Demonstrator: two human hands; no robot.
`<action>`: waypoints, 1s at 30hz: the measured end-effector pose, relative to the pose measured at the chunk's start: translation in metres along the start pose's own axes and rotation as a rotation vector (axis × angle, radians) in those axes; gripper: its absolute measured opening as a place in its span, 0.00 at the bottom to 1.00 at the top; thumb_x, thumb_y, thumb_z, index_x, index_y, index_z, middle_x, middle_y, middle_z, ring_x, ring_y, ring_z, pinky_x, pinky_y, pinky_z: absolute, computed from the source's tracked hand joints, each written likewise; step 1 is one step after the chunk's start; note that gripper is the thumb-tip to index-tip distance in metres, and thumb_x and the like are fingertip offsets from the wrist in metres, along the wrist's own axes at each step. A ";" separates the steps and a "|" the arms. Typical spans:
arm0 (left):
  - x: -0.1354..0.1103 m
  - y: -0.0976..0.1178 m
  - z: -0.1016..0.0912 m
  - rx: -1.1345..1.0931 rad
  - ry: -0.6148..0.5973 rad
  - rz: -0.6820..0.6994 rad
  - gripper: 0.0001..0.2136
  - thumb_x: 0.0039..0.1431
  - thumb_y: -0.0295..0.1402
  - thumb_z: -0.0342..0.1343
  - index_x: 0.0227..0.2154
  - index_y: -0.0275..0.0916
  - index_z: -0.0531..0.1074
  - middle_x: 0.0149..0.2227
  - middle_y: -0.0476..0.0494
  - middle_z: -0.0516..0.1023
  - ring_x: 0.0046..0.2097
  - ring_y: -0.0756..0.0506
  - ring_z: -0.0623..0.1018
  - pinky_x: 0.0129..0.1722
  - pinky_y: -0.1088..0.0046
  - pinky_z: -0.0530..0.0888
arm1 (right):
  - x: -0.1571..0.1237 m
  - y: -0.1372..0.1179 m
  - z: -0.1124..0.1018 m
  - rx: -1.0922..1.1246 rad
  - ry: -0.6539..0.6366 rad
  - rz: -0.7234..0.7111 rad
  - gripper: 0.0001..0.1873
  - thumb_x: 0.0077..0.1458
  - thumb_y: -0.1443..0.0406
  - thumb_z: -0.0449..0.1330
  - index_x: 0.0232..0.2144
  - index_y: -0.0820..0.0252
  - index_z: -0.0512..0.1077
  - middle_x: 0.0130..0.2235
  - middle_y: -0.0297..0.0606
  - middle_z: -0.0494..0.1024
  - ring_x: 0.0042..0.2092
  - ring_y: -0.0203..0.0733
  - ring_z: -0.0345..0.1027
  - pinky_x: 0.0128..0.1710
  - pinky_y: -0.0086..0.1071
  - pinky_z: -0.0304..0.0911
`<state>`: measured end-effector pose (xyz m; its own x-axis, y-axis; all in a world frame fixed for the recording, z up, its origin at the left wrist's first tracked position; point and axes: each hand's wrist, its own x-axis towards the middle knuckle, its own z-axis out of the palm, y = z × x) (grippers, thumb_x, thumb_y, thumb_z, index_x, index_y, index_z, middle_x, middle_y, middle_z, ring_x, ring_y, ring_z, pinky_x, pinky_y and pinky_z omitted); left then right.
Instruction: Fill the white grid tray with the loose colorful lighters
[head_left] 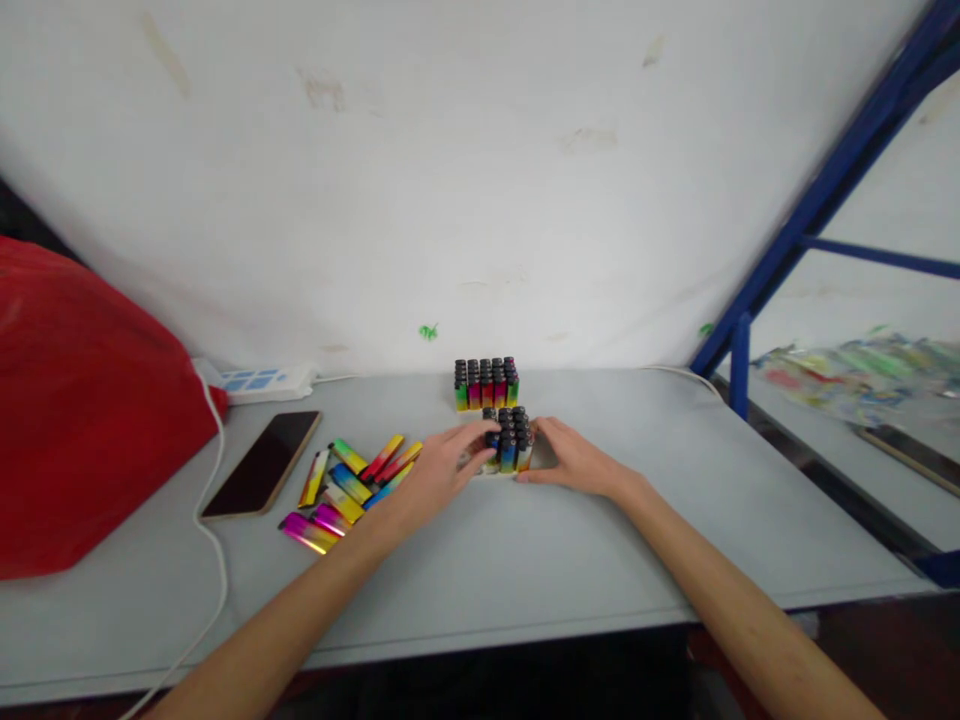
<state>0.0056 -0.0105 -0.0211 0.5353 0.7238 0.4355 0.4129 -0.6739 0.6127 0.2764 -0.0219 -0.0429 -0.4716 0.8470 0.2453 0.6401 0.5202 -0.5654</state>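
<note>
A small block of upright lighters [508, 452] with black tops stands on the grey table between my two hands. The thumb and fingers of my left hand [454, 452] close on a lighter at the block's left side; its body is partly hidden. On the other side, my right hand [570, 458] grips the block's right edge between fingers and thumb. Behind them, near the wall, stands a second upright block of lighters [486, 385] in green, pink, red and yellow. To the left of my left hand lies a loose pile of shiny coloured lighters [349, 485].
A dark-screened phone [264, 465] lies left of the pile. Farther left are a red bag [90, 420], a white power strip [270, 384] and a white cable [219, 540] across the table. A blue metal frame [802, 220] rises at the right.
</note>
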 end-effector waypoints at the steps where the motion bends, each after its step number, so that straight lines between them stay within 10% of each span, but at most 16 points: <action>1: 0.000 0.002 -0.001 0.015 0.003 -0.002 0.18 0.73 0.40 0.56 0.61 0.44 0.74 0.47 0.44 0.86 0.45 0.42 0.86 0.53 0.64 0.81 | 0.000 0.001 0.000 0.000 0.001 -0.003 0.27 0.56 0.51 0.76 0.47 0.57 0.69 0.50 0.47 0.78 0.52 0.55 0.73 0.54 0.46 0.69; 4: 0.000 0.001 -0.015 0.111 0.028 -0.022 0.21 0.73 0.42 0.57 0.65 0.47 0.70 0.43 0.47 0.86 0.44 0.43 0.85 0.52 0.65 0.80 | 0.000 0.003 0.001 0.012 0.006 -0.007 0.27 0.57 0.50 0.75 0.47 0.57 0.69 0.51 0.47 0.78 0.51 0.55 0.73 0.53 0.46 0.69; 15: -0.053 -0.061 -0.109 0.579 -0.096 -0.356 0.26 0.63 0.61 0.52 0.31 0.43 0.79 0.42 0.35 0.82 0.46 0.32 0.81 0.55 0.52 0.76 | 0.001 -0.002 -0.002 0.055 0.007 -0.006 0.26 0.56 0.49 0.74 0.44 0.57 0.69 0.48 0.46 0.79 0.50 0.55 0.73 0.54 0.47 0.69; 22: -0.052 -0.052 -0.106 0.262 0.086 -0.459 0.26 0.54 0.64 0.62 0.36 0.44 0.81 0.39 0.40 0.85 0.43 0.34 0.83 0.48 0.58 0.79 | 0.001 -0.002 -0.002 0.050 0.004 -0.001 0.26 0.55 0.49 0.75 0.45 0.57 0.69 0.48 0.45 0.79 0.50 0.55 0.73 0.54 0.47 0.69; 30: -0.003 -0.016 -0.099 -0.648 0.435 -0.466 0.22 0.44 0.49 0.78 0.31 0.40 0.75 0.44 0.40 0.87 0.53 0.37 0.84 0.57 0.59 0.80 | 0.001 0.001 0.000 0.045 0.003 0.003 0.27 0.56 0.48 0.74 0.44 0.57 0.69 0.49 0.46 0.78 0.50 0.55 0.72 0.54 0.46 0.69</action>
<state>-0.0752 0.0127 0.0332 0.0385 0.9829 0.1802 -0.0481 -0.1783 0.9828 0.2764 -0.0208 -0.0433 -0.4677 0.8490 0.2458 0.6137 0.5120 -0.6010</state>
